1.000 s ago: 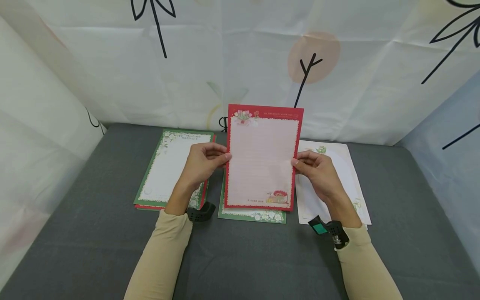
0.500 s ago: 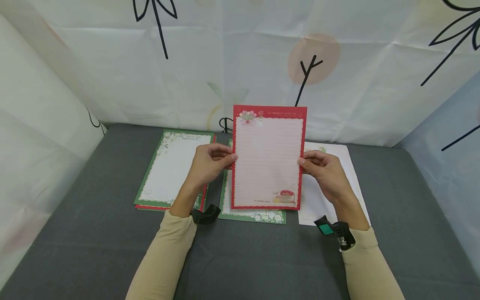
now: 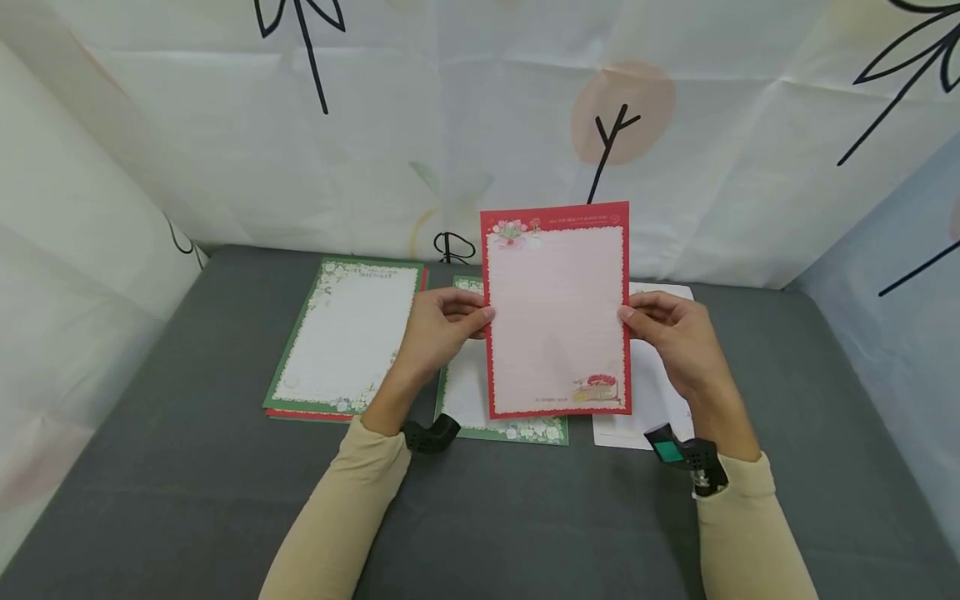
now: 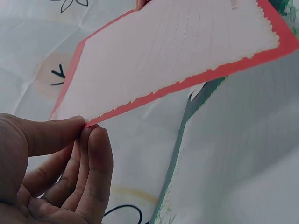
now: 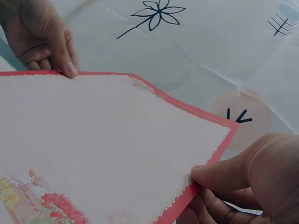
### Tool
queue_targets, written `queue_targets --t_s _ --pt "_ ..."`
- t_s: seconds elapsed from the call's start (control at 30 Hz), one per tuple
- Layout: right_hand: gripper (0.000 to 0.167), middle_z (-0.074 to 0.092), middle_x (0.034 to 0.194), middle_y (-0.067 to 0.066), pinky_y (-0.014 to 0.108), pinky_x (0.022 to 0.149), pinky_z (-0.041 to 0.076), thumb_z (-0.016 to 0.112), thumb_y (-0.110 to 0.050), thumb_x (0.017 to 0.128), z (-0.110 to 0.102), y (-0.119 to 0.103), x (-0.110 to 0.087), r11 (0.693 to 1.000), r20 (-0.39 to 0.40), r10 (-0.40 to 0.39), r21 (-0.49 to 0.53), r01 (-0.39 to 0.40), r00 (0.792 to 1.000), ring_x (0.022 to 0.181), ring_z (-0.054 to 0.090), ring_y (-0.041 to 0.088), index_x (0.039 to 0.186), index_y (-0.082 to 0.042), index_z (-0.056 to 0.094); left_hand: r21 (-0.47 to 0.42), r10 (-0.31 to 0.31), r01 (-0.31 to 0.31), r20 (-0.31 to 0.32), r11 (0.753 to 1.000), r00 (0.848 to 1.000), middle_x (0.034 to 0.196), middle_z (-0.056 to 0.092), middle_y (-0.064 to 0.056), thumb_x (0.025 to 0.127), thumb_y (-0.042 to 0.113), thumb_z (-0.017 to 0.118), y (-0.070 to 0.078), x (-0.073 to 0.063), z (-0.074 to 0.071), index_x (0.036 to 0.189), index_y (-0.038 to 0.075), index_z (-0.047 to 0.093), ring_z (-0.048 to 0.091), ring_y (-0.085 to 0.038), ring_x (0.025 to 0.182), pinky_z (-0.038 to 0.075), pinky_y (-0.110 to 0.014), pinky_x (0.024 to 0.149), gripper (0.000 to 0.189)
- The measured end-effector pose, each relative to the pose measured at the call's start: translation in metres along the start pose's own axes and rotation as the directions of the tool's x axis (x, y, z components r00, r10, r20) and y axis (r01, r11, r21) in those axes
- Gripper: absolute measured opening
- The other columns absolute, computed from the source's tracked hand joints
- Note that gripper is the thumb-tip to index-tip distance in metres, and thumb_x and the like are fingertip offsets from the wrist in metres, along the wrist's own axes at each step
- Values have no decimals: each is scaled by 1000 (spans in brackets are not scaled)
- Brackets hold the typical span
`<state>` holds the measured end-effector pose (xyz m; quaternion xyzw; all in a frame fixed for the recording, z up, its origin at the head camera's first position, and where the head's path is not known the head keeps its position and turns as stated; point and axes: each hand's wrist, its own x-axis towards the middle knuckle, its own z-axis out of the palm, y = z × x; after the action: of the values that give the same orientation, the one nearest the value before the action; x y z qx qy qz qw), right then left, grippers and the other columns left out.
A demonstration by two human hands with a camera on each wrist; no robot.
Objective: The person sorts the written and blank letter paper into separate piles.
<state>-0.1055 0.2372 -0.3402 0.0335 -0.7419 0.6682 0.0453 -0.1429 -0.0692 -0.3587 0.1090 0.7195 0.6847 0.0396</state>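
Observation:
A red-bordered sheet of lined letter paper (image 3: 558,312), with flowers printed at its top left and lower right, is held up over the table. My left hand (image 3: 441,333) pinches its left edge between thumb and fingers. The right hand (image 3: 675,342) pinches the opposite edge the same way. In the right wrist view the red-bordered sheet (image 5: 107,135) spans between both hands. Behind it, partly covered, a green-bordered sheet (image 3: 465,392) lies in the middle of the table and a white sheet (image 3: 660,400) lies to the right.
On the left of the dark grey table (image 3: 480,525) lies a stack of paper sheets (image 3: 341,333), green-bordered on top with red edges showing beneath. A white cloth backdrop (image 3: 360,150) with line drawings rises behind the table's far edge.
Both hands have moved to the right with the red-bordered sheet. It now covers more of the white sheet and less of the green-bordered one.

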Motion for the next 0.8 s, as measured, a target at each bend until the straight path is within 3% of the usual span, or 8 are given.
queue_targets --t_s 0.2,0.37,0.53,0.7,0.8 --pt "24 69 93 -3 16 73 55 72 -13 96 -15 0 -1 997 -110 0 -80 -9 994 79 66 9 112 5 67 -11 -27 27 5 1000 1000 93 74 -18 92 1 74 0 13 28 103 -8 72 72 -17 71 61 -34 73 15" --pt "35 67 91 -11 14 73 54 68 -16 99 -31 3 -1 966 -221 53 -237 -106 974 79 64 5 121 10 63 0 -85 85 19 996 996 93 74 -18 92 1 73 -3 26 53 104 -8 72 71 -15 70 61 -36 74 15" --pt "46 61 92 -15 12 73 52 64 -23 101 -46 6 -1 913 -318 129 -331 -238 939 81 62 4 133 10 58 -1 -129 129 30 992 991 89 74 -16 92 2 74 -5 38 79 101 -7 72 71 -15 68 61 -40 75 13" --pt "47 58 95 -12 10 74 49 61 -25 102 -57 11 -1 882 -398 185 -337 -331 899 87 57 7 137 7 58 17 -186 185 29 983 982 80 73 -10 90 3 76 -9 47 103 95 -4 72 72 -20 66 61 -41 74 10" --pt "47 56 97 -11 11 75 47 61 -26 103 -63 15 -1 866 -450 228 -312 -391 863 91 53 8 139 4 58 36 -202 201 30 979 979 77 73 -9 89 2 77 -13 49 116 94 -4 73 73 -23 67 61 -37 70 9"
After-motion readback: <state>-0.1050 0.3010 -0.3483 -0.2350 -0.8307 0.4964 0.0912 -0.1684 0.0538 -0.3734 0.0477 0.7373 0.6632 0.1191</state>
